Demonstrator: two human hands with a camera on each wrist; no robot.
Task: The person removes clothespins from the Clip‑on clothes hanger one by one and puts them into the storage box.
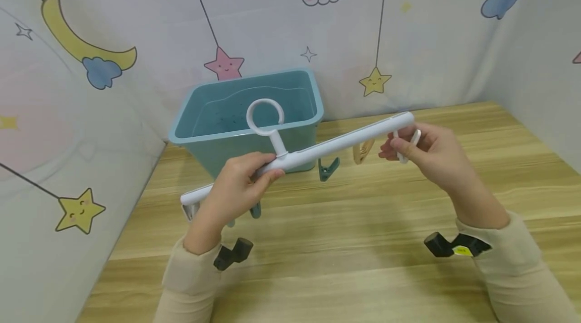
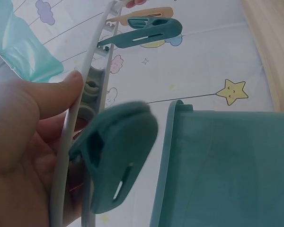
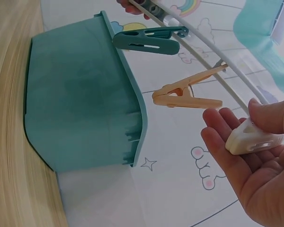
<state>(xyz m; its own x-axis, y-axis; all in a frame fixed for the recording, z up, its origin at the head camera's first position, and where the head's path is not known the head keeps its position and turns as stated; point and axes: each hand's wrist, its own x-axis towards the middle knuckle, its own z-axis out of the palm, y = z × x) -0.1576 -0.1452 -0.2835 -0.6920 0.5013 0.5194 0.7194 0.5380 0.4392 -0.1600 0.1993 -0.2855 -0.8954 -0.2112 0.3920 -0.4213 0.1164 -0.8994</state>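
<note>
A white clip hanger (image 1: 351, 136) is held up over the table, tilted with its right end higher, its ring hook pointing up. My left hand (image 1: 236, 189) grips the bar just left of the hook, thumb in front. At the right end, my right hand (image 1: 438, 156) holds a white clip (image 3: 255, 137) between thumb and fingers; the clip hangs from the bar. Inward from it dangle a beige clip (image 1: 363, 151) and a dark green clip (image 1: 329, 169). Below my left hand hangs another green clip (image 2: 125, 156), and a pale clip (image 1: 190, 210) is at the left end.
A teal plastic bin (image 1: 218, 136) stands behind the hanger, near the back of the wooden table (image 1: 345, 267). Its inside shows only partly. A printed cloth with stars and moons (image 1: 281, 25) rises behind and at both sides.
</note>
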